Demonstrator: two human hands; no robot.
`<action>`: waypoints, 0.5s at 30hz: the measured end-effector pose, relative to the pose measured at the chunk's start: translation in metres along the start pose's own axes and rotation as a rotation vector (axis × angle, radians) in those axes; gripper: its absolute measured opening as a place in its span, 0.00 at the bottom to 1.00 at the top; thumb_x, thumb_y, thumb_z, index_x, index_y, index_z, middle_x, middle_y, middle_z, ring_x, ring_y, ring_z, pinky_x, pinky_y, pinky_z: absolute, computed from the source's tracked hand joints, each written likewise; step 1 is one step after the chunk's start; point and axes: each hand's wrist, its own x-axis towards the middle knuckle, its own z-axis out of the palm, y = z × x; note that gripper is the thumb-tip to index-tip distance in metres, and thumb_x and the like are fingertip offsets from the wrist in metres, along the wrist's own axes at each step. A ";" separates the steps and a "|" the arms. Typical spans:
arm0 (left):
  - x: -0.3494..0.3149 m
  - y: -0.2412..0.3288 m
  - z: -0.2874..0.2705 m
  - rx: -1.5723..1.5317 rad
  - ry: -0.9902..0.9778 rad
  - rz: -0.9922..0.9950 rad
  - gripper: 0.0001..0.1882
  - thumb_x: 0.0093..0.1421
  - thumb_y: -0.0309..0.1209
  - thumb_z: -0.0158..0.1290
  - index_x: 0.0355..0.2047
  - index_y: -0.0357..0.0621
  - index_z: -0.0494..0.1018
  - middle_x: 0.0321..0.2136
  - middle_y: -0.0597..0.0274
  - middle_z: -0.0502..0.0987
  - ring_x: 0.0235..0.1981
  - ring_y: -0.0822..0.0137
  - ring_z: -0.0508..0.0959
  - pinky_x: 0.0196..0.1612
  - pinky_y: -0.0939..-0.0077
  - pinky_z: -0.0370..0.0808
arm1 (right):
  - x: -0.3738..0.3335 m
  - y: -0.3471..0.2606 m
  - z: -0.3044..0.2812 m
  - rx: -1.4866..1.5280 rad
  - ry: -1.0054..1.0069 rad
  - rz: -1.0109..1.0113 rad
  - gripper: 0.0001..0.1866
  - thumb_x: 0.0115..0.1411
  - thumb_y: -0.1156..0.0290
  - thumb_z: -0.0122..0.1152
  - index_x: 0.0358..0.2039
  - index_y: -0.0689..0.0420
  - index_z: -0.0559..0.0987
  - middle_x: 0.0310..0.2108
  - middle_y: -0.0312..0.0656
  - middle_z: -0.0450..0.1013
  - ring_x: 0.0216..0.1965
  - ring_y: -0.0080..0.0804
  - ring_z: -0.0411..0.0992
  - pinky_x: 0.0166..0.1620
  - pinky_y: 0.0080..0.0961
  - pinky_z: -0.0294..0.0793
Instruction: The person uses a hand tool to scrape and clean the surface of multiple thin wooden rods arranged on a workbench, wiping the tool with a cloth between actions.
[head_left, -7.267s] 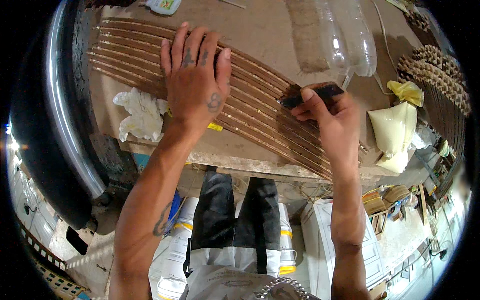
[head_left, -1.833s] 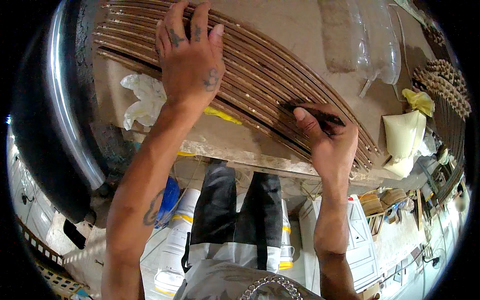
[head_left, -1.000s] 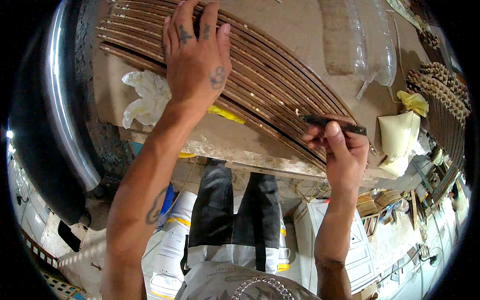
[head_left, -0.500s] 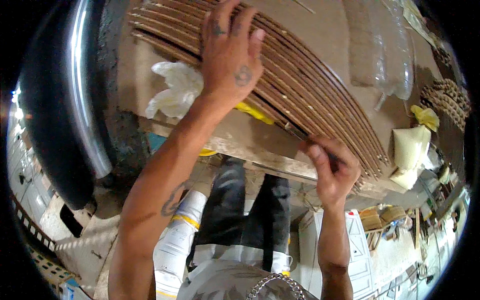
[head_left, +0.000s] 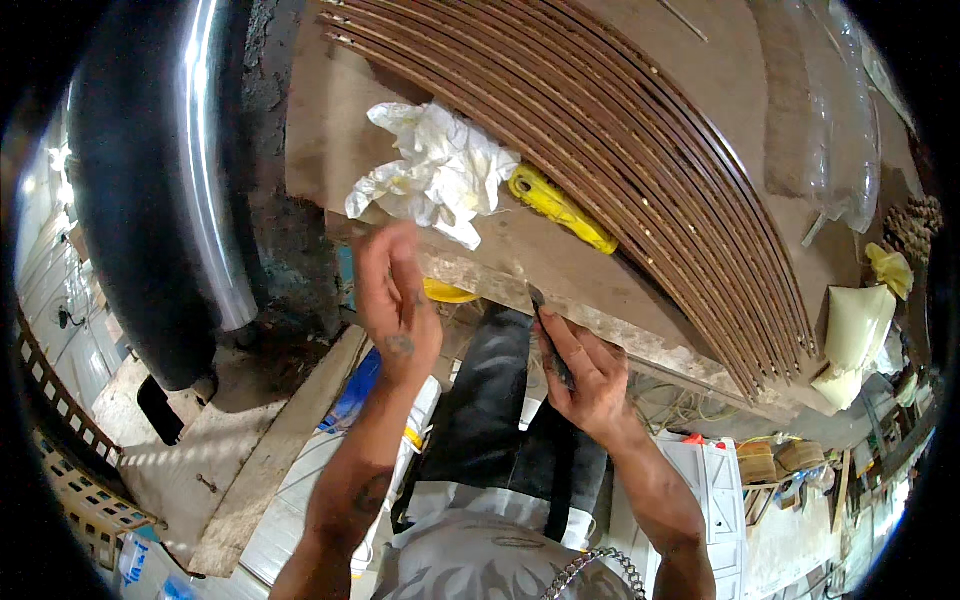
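Note:
My right hand (head_left: 590, 375) is closed on a slim dark-handled tool (head_left: 553, 350) at the near edge of the bench. The tool's thin end points away and to the left; its exact kind is unclear. Left of it, my left hand (head_left: 398, 305) is raised near the same edge, its blurred fingers loosely bent and apart, with nothing visible in them. Beyond the hands lie crumpled white paper (head_left: 440, 165) and a yellow utility-knife-like tool (head_left: 560, 208). A row of long brown strips (head_left: 600, 150) lies side by side across the bench, touched by neither hand.
Brown sheeting (head_left: 690, 90) covers the bench. A black roller-like cylinder with a shiny bar (head_left: 215, 200) stands at the left. To the right are a pale yellow packet (head_left: 855, 325) and clear plastic wrapping (head_left: 840, 150). White boxes (head_left: 690, 480) stand below the bench.
My left hand has lifted off the strips and come back toward me. My right hand has moved left with the tool, away from the strips, and the yellow tool is now more exposed.

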 end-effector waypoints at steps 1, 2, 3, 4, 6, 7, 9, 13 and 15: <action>-0.017 -0.015 -0.008 -0.049 0.006 -0.095 0.10 0.70 0.29 0.46 0.48 0.38 0.70 0.42 0.57 0.74 0.43 0.66 0.75 0.49 0.73 0.71 | 0.003 -0.002 0.005 0.032 0.000 0.005 0.36 0.42 0.86 0.65 0.58 0.62 0.73 0.42 0.49 0.77 0.36 0.44 0.78 0.42 0.35 0.78; -0.031 -0.030 -0.012 0.110 0.015 -0.162 0.10 0.69 0.29 0.49 0.48 0.39 0.71 0.39 0.58 0.76 0.38 0.66 0.77 0.45 0.74 0.72 | 0.006 -0.003 0.009 0.059 -0.002 0.011 0.38 0.41 0.86 0.65 0.58 0.61 0.73 0.44 0.50 0.77 0.38 0.44 0.78 0.43 0.35 0.78; -0.035 -0.036 -0.013 0.166 -0.029 -0.138 0.10 0.68 0.28 0.50 0.47 0.40 0.71 0.38 0.57 0.76 0.37 0.65 0.77 0.44 0.73 0.73 | 0.011 -0.003 0.013 0.030 -0.021 -0.013 0.42 0.37 0.82 0.67 0.59 0.61 0.72 0.46 0.49 0.76 0.39 0.43 0.77 0.44 0.35 0.78; -0.037 -0.041 -0.014 0.224 -0.072 -0.116 0.09 0.67 0.27 0.51 0.47 0.40 0.72 0.37 0.56 0.76 0.36 0.64 0.78 0.43 0.72 0.74 | 0.018 -0.002 0.019 0.001 -0.041 -0.038 0.46 0.33 0.79 0.69 0.61 0.60 0.70 0.48 0.49 0.75 0.41 0.42 0.77 0.44 0.34 0.78; -0.039 -0.038 -0.010 0.236 -0.106 -0.213 0.10 0.65 0.26 0.53 0.46 0.40 0.73 0.39 0.54 0.76 0.39 0.60 0.77 0.44 0.70 0.74 | 0.032 -0.002 0.029 -0.069 -0.066 -0.097 0.48 0.32 0.75 0.69 0.62 0.60 0.69 0.50 0.48 0.74 0.42 0.41 0.77 0.45 0.33 0.78; -0.037 -0.035 -0.007 0.243 -0.124 -0.263 0.10 0.65 0.26 0.53 0.46 0.40 0.73 0.40 0.52 0.75 0.40 0.58 0.77 0.45 0.69 0.74 | 0.038 -0.002 0.035 -0.110 -0.072 -0.132 0.46 0.35 0.75 0.68 0.61 0.61 0.69 0.50 0.48 0.74 0.42 0.41 0.77 0.45 0.33 0.78; -0.025 -0.046 -0.003 0.338 -0.050 -0.050 0.12 0.64 0.26 0.55 0.48 0.41 0.74 0.45 0.54 0.75 0.45 0.58 0.77 0.48 0.68 0.73 | 0.051 0.005 0.048 -0.218 -0.049 -0.240 0.36 0.46 0.73 0.60 0.59 0.64 0.70 0.50 0.48 0.73 0.42 0.39 0.76 0.43 0.32 0.78; -0.001 -0.051 -0.005 0.498 -0.152 0.285 0.18 0.61 0.22 0.55 0.52 0.42 0.74 0.52 0.52 0.74 0.55 0.51 0.72 0.57 0.62 0.69 | 0.063 0.009 0.055 -0.450 -0.061 -0.295 0.31 0.49 0.71 0.57 0.55 0.68 0.73 0.44 0.47 0.74 0.42 0.34 0.73 0.40 0.26 0.77; 0.006 -0.055 -0.007 0.481 -0.234 0.413 0.20 0.61 0.20 0.53 0.54 0.40 0.74 0.56 0.53 0.72 0.58 0.50 0.69 0.60 0.58 0.66 | 0.064 0.002 0.055 -0.577 -0.114 -0.312 0.31 0.48 0.73 0.58 0.55 0.68 0.73 0.42 0.45 0.73 0.38 0.32 0.73 0.38 0.25 0.77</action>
